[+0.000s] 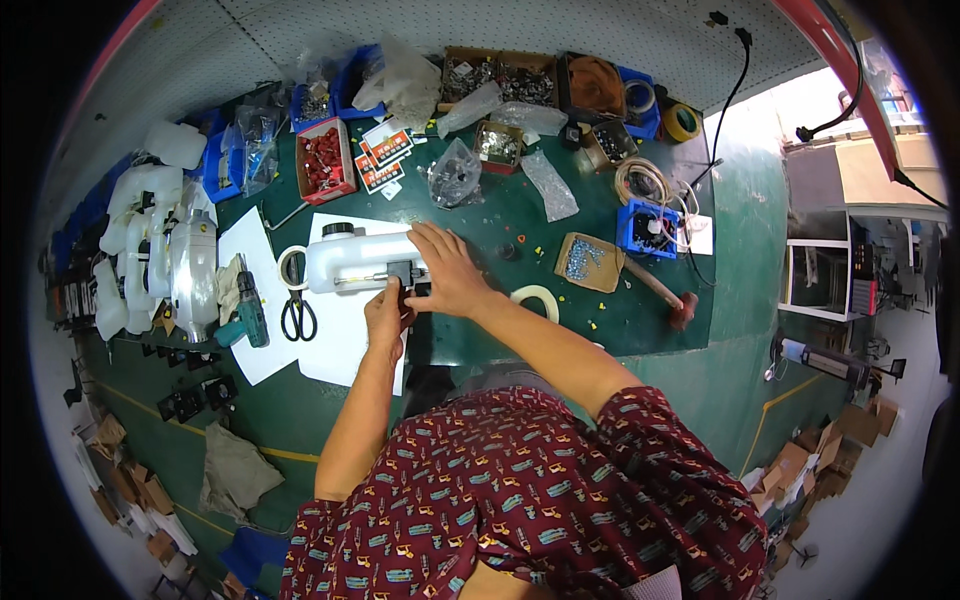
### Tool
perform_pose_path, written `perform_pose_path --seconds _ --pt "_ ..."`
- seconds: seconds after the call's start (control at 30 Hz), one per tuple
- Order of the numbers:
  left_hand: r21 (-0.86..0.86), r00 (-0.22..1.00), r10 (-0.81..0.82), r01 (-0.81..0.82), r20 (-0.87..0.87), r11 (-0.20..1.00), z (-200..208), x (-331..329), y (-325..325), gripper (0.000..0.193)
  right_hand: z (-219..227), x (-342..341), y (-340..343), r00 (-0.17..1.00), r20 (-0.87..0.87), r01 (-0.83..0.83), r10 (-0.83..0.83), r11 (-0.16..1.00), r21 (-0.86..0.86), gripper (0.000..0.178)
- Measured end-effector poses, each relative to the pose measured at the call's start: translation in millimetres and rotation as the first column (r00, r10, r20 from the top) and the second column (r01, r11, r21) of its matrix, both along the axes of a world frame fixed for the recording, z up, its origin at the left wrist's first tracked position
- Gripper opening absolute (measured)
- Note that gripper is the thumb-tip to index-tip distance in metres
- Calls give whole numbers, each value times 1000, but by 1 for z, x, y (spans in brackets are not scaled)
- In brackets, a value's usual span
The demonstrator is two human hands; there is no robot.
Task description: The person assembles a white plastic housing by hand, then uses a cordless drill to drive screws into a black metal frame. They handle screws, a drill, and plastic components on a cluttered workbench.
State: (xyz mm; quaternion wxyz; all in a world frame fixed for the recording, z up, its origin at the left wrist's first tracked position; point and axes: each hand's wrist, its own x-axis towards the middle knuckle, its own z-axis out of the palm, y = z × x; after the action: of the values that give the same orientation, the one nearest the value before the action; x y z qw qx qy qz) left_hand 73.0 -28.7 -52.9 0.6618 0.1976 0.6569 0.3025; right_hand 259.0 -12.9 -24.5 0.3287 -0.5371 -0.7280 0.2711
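Note:
A white plastic tank (362, 250) with a black screw cap (338, 229) lies on paper at the table's front. My right hand (450, 272) grips its right end, fingers over the top and thumb near a small black block (402, 271) with a thin metal rod along the tank's near side. Just below that block, my left hand (386, 318) is closed, its thumb and finger pinching the block's lower edge. Anything smaller between those fingertips is hidden. Left of the tank lie black-handled scissors (298, 318) and a roll of pale tape (291, 267).
A green cordless drill (251, 308) rests on the white paper (262, 355). Further left stand several white plastic tanks (150, 225). Bins of small parts line the back, including a box of red pieces (325, 160). To the right are a tray of blue-grey pieces (588, 263) and a hammer (668, 298).

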Motion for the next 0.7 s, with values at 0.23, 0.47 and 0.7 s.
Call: perform_pose_path --seconds 0.23,0.47,0.7 --pt "-27 1000 25 -25 11 999 7 0 -5 59 -30 73 -130 927 18 373 -374 922 -103 34" --pt "-49 998 57 -55 34 997 4 0 -7 72 -34 90 -167 862 309 505 -401 725 -469 37" --pt "21 872 -489 489 18 872 5 7 -54 54 -30 74 -145 847 432 512 -310 694 -506 33"
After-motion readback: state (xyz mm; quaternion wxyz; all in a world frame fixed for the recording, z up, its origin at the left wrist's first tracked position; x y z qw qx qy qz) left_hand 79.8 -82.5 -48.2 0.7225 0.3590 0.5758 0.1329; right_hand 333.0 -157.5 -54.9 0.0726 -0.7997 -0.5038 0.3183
